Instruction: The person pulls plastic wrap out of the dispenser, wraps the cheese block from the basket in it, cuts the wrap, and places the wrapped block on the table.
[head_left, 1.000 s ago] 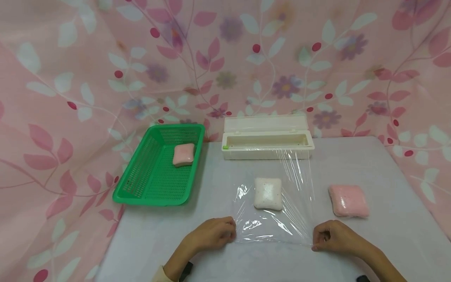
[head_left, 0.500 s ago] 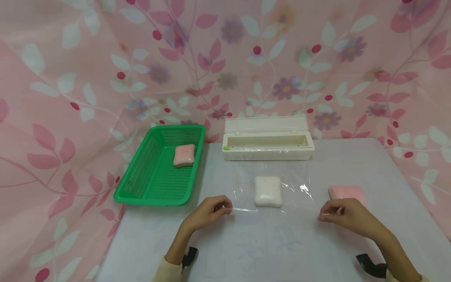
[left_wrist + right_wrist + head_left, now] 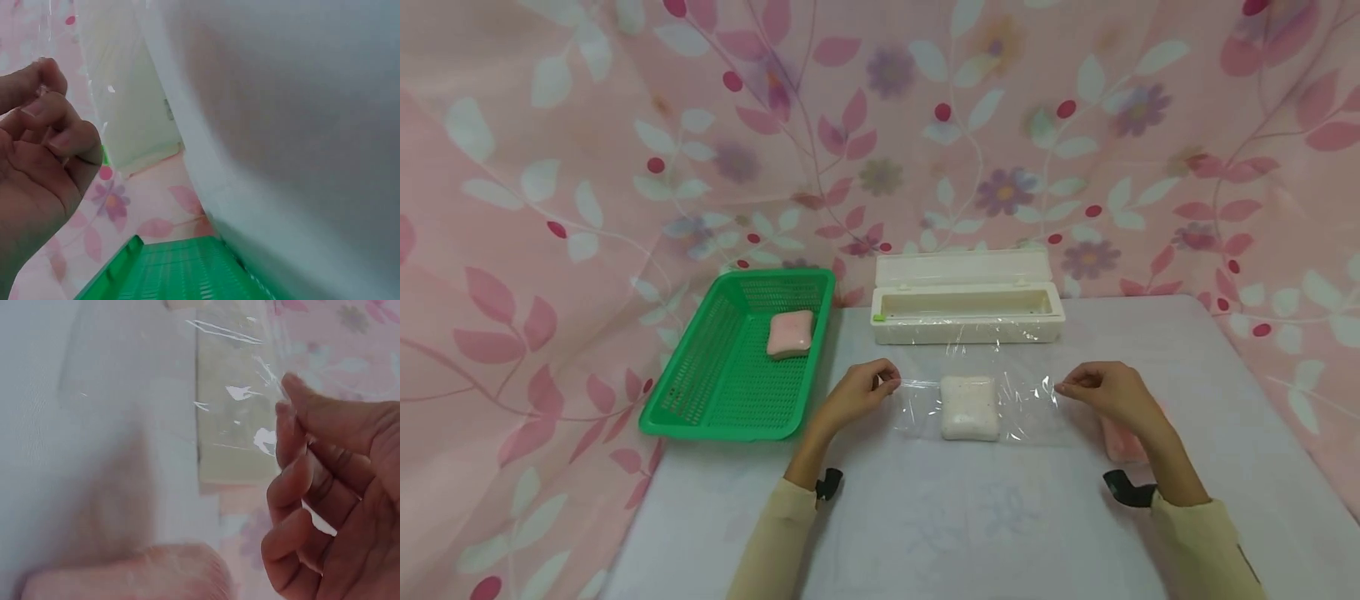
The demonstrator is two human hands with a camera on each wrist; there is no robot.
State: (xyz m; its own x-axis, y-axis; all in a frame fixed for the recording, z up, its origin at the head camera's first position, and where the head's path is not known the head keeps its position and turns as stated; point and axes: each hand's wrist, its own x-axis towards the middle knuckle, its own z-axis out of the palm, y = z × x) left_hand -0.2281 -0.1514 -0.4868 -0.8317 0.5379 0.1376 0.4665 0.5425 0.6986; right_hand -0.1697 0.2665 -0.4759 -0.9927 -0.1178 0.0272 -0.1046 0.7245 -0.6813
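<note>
Around 9-to-10 o'clock from the speckled white pillow-shaped block (image 3: 970,408), a pink pillow-shaped block (image 3: 790,333) is being held by a green perforated plastic basket (image 3: 722,432). At 9, clear plastic film (image 3: 1030,408) is being pinched by the left hand (image 3: 859,393). At 12, a long cream plastic box (image 3: 967,332) is being overlapped by film. At 3, the film's being pinched by the right hand (image 3: 1111,393), a second pink block (image 3: 1123,443) being half hidden there. The film's free edge is now being carried up from 6, so the white block's probably being folded in.
</note>
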